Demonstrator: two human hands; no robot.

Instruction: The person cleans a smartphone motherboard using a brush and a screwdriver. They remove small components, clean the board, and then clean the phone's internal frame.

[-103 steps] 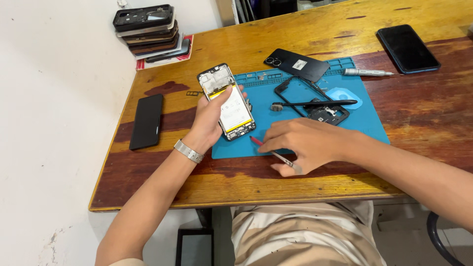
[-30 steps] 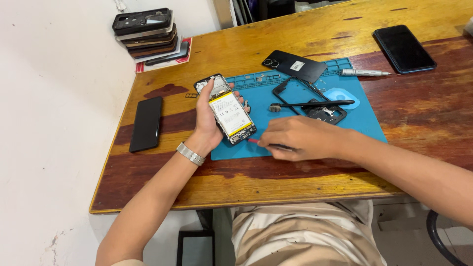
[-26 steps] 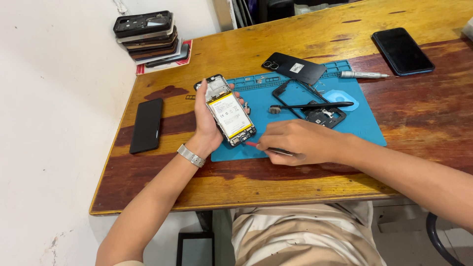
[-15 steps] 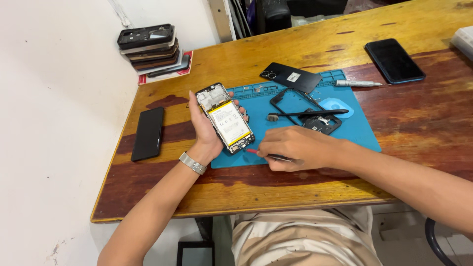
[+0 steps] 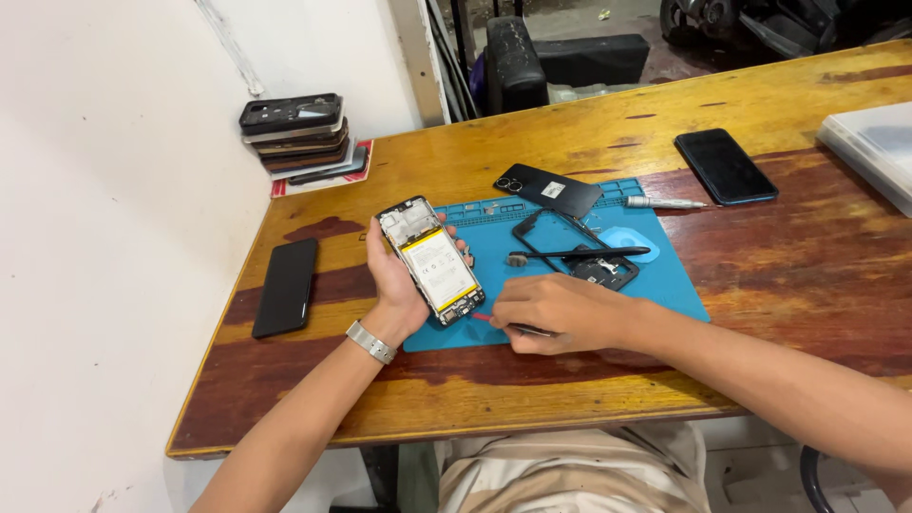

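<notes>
Upright in the left hand point(image 5: 399, 285) — opened phone point(image 5: 429, 261) (right hand point(image 5: 556, 312) gripping screwdriver point(image 5: 508, 326))

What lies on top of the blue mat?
On the blue mat lie a black back cover, a phone frame and a brush. The right hand covers its near edge.

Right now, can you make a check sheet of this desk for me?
Surface: wooden table, blue mat on it.
Job's things: opened phone with its back off; thin tool with red tip.
Clutter: black back cover, phone frame, brush, two dark phones, phone stack.
Hands: left hand holds opened phone; right hand grips tool.
Cables: nothing seen.
Surroundings: white wall.
</notes>
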